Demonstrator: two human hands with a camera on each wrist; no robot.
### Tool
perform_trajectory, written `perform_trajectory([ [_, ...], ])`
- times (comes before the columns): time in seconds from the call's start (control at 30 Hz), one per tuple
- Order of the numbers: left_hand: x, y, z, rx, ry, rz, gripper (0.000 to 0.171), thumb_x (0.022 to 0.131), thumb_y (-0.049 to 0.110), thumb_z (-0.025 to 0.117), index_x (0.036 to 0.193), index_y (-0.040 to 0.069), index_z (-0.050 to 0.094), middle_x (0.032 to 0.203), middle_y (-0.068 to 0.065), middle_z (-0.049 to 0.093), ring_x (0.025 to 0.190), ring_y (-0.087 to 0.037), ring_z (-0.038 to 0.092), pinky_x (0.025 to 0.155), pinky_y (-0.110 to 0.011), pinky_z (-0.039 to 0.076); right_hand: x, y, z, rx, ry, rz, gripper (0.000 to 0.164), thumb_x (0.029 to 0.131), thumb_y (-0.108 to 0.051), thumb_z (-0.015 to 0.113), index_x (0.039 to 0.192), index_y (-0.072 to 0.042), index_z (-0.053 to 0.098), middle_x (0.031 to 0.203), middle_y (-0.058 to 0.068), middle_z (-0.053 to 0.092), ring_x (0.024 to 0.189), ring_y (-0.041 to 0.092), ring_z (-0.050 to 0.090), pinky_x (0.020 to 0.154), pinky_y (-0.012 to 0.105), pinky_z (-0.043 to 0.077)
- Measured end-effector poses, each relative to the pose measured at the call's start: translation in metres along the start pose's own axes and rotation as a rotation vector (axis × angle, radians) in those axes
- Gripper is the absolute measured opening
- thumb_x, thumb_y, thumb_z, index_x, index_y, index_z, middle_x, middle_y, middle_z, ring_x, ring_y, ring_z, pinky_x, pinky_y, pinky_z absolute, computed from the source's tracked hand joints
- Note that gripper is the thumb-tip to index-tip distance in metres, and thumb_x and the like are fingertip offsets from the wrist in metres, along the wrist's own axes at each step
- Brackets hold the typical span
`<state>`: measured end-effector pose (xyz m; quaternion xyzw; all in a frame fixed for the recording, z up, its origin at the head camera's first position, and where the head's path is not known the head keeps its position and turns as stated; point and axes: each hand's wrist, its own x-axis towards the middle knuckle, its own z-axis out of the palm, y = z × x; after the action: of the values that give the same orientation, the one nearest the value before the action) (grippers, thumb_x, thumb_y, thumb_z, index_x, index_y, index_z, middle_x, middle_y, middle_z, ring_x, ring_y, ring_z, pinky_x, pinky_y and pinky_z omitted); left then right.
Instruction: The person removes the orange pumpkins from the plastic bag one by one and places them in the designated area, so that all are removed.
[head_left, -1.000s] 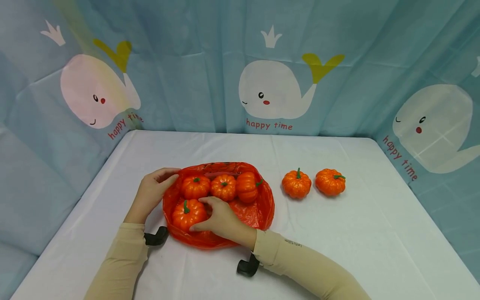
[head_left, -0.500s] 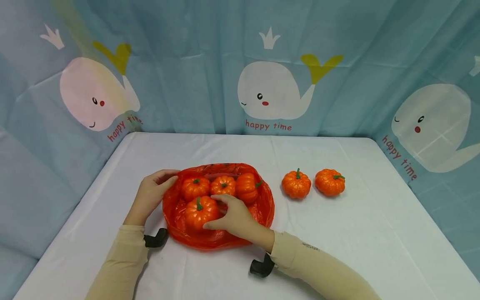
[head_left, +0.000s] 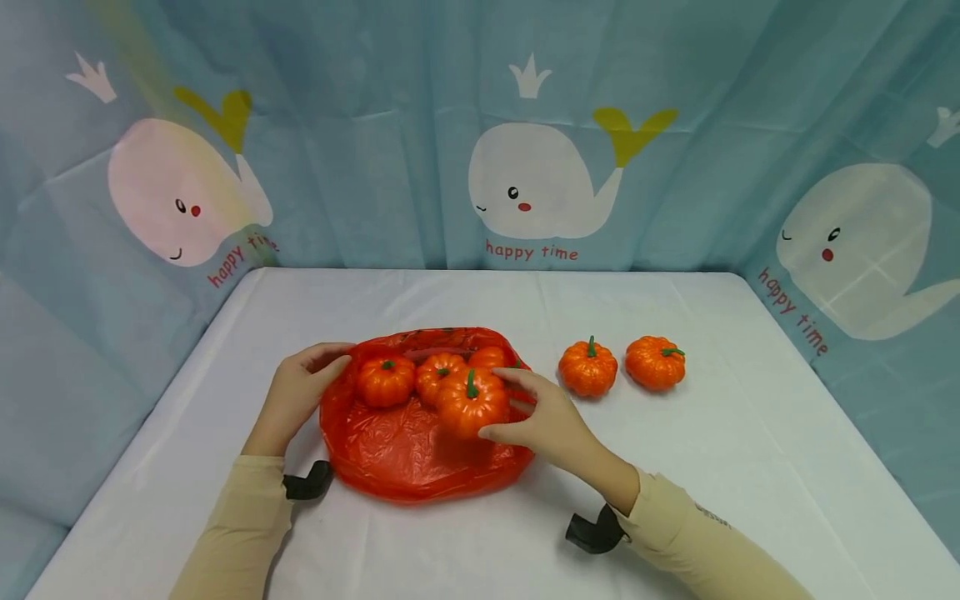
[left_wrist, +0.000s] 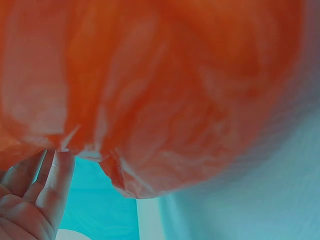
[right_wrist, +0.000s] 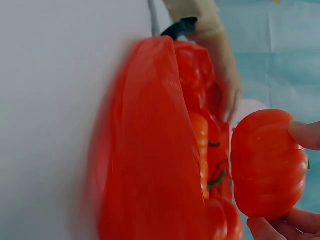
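My right hand (head_left: 551,421) grips a small orange pumpkin (head_left: 469,404) with a green stem between thumb and fingers. The pumpkin is raised above the right part of an open red plastic bag (head_left: 405,467), and in the right wrist view this pumpkin (right_wrist: 267,165) stands apart from the bag's wall. At the left rim, my left hand (head_left: 296,387) pinches the bag's edge. Its fingers (left_wrist: 55,190) reach the crumpled plastic in the left wrist view. Inside the bag, along the back, lie a left pumpkin (head_left: 386,382), a middle pumpkin (head_left: 435,375) and a partly hidden right pumpkin (head_left: 489,358).
Two more pumpkins, a nearer one (head_left: 588,367) and one farther right (head_left: 656,363), sit on the white tablecloth (head_left: 750,467) right of the bag. A blue curtain (head_left: 405,167) printed with whales encloses the table's back and sides. Black wrist mounts stick out below both sleeves.
My right hand has lifted the pumpkin from the bag's front left and carried it rightward and up. My left hand has stayed at the bag's left rim.
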<state>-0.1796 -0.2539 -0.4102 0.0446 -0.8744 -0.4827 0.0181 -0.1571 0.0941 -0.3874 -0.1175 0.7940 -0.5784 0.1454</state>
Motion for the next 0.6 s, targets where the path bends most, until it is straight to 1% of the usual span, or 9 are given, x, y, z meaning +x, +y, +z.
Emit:
perform_trajectory([
  [0.1, -0.001, 0.000, 0.000, -0.005, 0.000, 0.005, 0.048, 0.100, 0.044, 0.054, 0.133, 0.010, 0.062, 0.134, -0.015, 0.063, 0.123, -0.025, 0.054, 0.084, -0.004, 0.043, -0.004, 0.003, -0.011, -0.008, 0.017, -0.010, 0.075, 0.074, -0.020, 0.088, 0.141, -0.015, 0.054, 0.149, 0.007, 0.049, 0.135, 0.032, 0.053, 0.103, 0.042, 0.050],
  [0.2, -0.001, 0.000, 0.001, -0.012, -0.003, 0.000, 0.048, 0.100, 0.044, 0.055, 0.133, 0.010, 0.062, 0.134, -0.014, 0.062, 0.123, -0.025, 0.054, 0.084, -0.004, 0.043, -0.010, 0.007, -0.023, -0.024, 0.030, -0.030, 0.073, 0.076, -0.021, 0.087, 0.141, -0.013, 0.054, 0.147, 0.008, 0.051, 0.136, 0.030, 0.051, 0.104, 0.044, 0.049],
  [0.3, -0.001, -0.001, 0.001, -0.014, -0.007, -0.006, 0.048, 0.100, 0.045, 0.055, 0.134, 0.011, 0.062, 0.134, -0.014, 0.062, 0.124, -0.025, 0.054, 0.085, -0.005, 0.043, -0.017, 0.009, -0.036, -0.040, 0.044, -0.040, 0.072, 0.078, -0.023, 0.086, 0.141, -0.011, 0.054, 0.146, 0.010, 0.052, 0.136, 0.031, 0.051, 0.105, 0.047, 0.047],
  [0.4, 0.000, -0.001, 0.001, -0.010, -0.007, -0.011, 0.049, 0.100, 0.046, 0.054, 0.134, 0.012, 0.061, 0.135, -0.013, 0.062, 0.125, -0.026, 0.054, 0.087, -0.007, 0.044, -0.024, 0.011, -0.050, -0.069, 0.074, -0.031, 0.072, 0.079, -0.025, 0.085, 0.142, -0.012, 0.053, 0.147, 0.011, 0.052, 0.135, 0.032, 0.053, 0.105, 0.047, 0.046],
  [0.5, 0.000, -0.002, 0.000, -0.001, -0.005, -0.013, 0.049, 0.100, 0.046, 0.054, 0.135, 0.012, 0.061, 0.135, -0.013, 0.062, 0.126, -0.027, 0.054, 0.088, -0.009, 0.044, -0.031, 0.011, -0.062, -0.099, 0.111, -0.026, 0.073, 0.079, -0.026, 0.085, 0.143, -0.012, 0.053, 0.148, 0.012, 0.051, 0.132, 0.033, 0.055, 0.104, 0.045, 0.047],
  [0.6, 0.000, -0.002, -0.001, 0.007, -0.003, -0.014, 0.049, 0.100, 0.046, 0.054, 0.135, 0.012, 0.061, 0.135, -0.013, 0.062, 0.126, -0.027, 0.054, 0.089, -0.010, 0.045, -0.037, 0.012, -0.074, -0.098, 0.144, -0.030, 0.073, 0.080, -0.022, 0.084, 0.143, -0.008, 0.051, 0.149, 0.014, 0.048, 0.134, 0.034, 0.053, 0.103, 0.039, 0.047],
])
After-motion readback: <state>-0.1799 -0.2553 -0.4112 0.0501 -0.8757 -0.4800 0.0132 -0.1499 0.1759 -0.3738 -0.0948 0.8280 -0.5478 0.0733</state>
